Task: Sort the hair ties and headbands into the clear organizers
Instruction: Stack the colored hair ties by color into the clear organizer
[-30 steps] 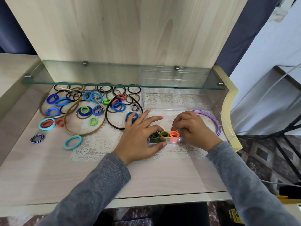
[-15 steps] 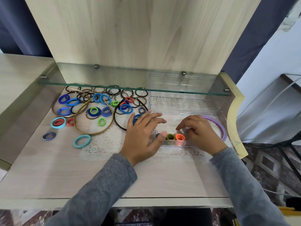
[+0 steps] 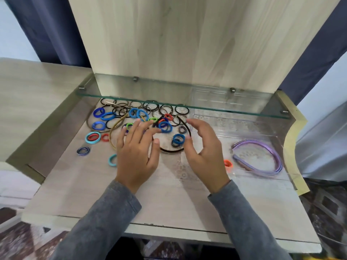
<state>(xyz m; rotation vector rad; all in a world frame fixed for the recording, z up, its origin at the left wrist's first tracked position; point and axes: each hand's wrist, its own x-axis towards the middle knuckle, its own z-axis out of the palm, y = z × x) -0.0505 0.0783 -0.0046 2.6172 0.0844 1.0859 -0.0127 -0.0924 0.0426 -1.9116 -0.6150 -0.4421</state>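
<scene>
Loose hair ties in blue, green, red and black lie in a pile (image 3: 131, 119) at the back left of the desk, with a gold headband (image 3: 114, 128) and a black headband (image 3: 170, 150) among them. My left hand (image 3: 137, 152) hovers over the pile, fingers spread, holding nothing. My right hand (image 3: 202, 152) hovers beside it, fingers relaxed and empty, near a blue tie (image 3: 177, 139). A clear organizer (image 3: 262, 132) on the right holds purple headbands (image 3: 262, 162). An orange tie (image 3: 228, 163) shows in a small clear tray behind my right hand.
A glass shelf (image 3: 180, 107) hangs low over the back of the desk, above the ties. A tall wooden panel (image 3: 187, 44) rises behind it. A white lace mat (image 3: 178, 166) lies under the hands. The desk's front edge (image 3: 169, 229) is close to me.
Both hands have left the small tray and moved left and back towards the pile. My right hand has opened. The camera has shifted, so the scene sits lower in view.
</scene>
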